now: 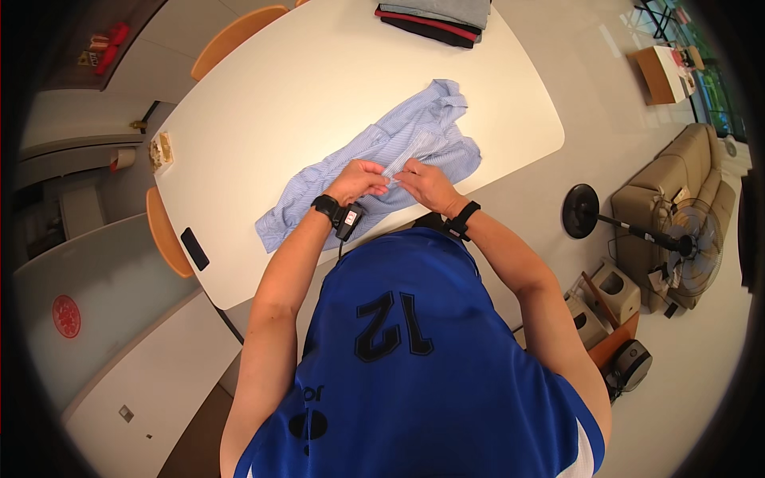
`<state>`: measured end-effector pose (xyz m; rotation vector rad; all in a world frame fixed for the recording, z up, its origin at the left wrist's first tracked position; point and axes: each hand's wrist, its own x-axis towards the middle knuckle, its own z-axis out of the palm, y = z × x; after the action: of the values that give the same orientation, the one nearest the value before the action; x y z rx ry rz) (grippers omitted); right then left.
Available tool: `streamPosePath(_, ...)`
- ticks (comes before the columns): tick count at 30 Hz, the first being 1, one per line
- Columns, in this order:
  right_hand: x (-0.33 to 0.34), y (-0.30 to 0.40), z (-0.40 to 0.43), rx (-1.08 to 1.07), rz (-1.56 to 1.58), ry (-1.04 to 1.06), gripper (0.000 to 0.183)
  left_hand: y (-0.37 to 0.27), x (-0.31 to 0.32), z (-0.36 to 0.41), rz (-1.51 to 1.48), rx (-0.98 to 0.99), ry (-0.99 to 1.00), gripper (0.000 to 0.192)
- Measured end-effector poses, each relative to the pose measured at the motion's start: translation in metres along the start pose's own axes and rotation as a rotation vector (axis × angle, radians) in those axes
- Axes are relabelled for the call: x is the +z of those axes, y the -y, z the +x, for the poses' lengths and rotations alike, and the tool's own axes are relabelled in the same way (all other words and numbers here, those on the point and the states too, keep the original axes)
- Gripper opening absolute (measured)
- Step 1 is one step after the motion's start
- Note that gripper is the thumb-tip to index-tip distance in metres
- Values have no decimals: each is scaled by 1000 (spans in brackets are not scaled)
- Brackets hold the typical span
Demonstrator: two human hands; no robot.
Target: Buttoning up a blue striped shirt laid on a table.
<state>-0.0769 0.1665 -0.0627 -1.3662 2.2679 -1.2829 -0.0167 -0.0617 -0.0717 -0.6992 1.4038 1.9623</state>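
Note:
A blue-and-white striped shirt (358, 149) lies crumpled and slantwise along the near edge of the white table. My left hand (362, 180) pinches the shirt's fabric edge between thumb and fingers. Just to its right, my right hand (423, 184) grips the same strip of cloth, with the fingertips of both hands close together. Whether a button sits between the fingers is too small to tell. Each wrist wears a black band, and the left one also carries a small black device (348, 222).
A stack of folded clothes (430, 24) sits at the table's (251, 119) far side. A black phone (195, 249) and a small box (161, 153) lie near its left edge. Wooden chairs (167, 233) stand left; a standing fan (687, 245) and a sofa (657, 173) are right.

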Motion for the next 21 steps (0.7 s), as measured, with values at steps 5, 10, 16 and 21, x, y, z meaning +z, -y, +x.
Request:
streamPosePath(5, 5, -2, 0, 34, -27, -95, 17, -5, 7, -5, 52, 36, -15, 18)
streamPosePath(10, 0, 2, 3, 42, -22, -86, 10, -3, 11, -8, 143, 115, -56, 19)
streamPosePath(16, 3, 1, 2, 30, -34, -69, 11, -2, 16, -7, 467, 414, -147, 10)
streamPosePath(21, 9, 0, 1, 76, 10, -112, 11, -1, 16, -6, 329, 277, -92, 9)
